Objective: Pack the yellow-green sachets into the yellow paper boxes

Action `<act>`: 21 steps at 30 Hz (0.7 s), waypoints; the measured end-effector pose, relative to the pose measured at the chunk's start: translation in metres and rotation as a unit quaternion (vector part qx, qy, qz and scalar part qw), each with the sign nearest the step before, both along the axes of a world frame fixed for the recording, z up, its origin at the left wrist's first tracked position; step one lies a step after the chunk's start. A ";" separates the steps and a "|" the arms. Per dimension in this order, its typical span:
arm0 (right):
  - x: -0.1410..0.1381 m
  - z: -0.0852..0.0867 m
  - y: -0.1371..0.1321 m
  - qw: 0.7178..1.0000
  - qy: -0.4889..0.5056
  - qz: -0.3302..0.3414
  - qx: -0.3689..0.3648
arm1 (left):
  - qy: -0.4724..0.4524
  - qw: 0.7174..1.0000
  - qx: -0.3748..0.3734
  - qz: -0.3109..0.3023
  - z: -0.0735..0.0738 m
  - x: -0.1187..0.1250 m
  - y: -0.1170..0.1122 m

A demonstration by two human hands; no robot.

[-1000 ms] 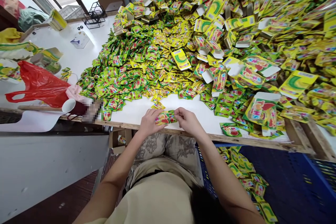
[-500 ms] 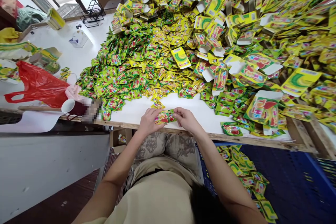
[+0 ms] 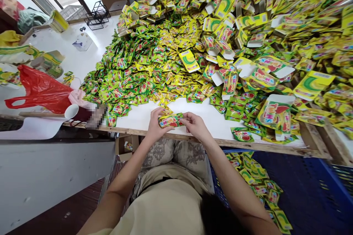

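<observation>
Both of my hands grip one small stack of green and yellow sachets (image 3: 171, 120) just above the near edge of the white table (image 3: 143, 115). My left hand (image 3: 154, 128) pinches its left end, fingers curled. Its right end sits in the closed fingers of my right hand (image 3: 196, 126). A huge heap of the same sachets (image 3: 143, 69) covers the table ahead. Folded yellow cartons (image 3: 228, 3) pile up behind and to the right.
A red plastic bag (image 3: 38, 88) and a white-rimmed cup (image 3: 74, 112) lie at the left edge. A blue crate (image 3: 303, 191) with several sachets stands at my lower right. A black wire rack (image 3: 97, 14) is at the far left.
The stack of sachets has shifted slightly left and tilted up in my hands. My left fingers have moved further over its top.
</observation>
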State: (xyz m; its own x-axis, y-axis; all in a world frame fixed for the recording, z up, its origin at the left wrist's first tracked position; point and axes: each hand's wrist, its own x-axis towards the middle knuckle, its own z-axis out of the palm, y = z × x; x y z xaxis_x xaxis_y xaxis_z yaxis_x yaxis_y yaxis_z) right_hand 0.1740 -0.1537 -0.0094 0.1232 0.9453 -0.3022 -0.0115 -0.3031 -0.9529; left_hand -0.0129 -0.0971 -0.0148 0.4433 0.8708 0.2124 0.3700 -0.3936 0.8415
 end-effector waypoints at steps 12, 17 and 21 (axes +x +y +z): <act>-0.005 -0.002 -0.002 0.999 0.007 -0.051 -0.011 | -0.098 0.968 -0.218 0.077 0.009 0.008 -0.001; -0.009 -0.002 -0.002 0.996 0.027 -0.071 -0.040 | -0.089 0.972 -0.213 0.042 0.009 0.007 -0.001; -0.012 0.000 -0.003 0.996 0.032 -0.064 -0.045 | -0.077 0.977 -0.195 0.046 0.007 0.004 -0.002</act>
State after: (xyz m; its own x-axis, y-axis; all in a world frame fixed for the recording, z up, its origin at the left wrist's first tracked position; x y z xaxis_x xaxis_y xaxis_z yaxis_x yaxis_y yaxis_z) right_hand 0.1621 -0.1563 -0.0093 0.2185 0.8919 -0.3958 -0.1144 -0.3794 -0.9181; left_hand -0.0087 -0.0988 -0.0077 0.3491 0.9332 -0.0854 0.2451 -0.0030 0.9695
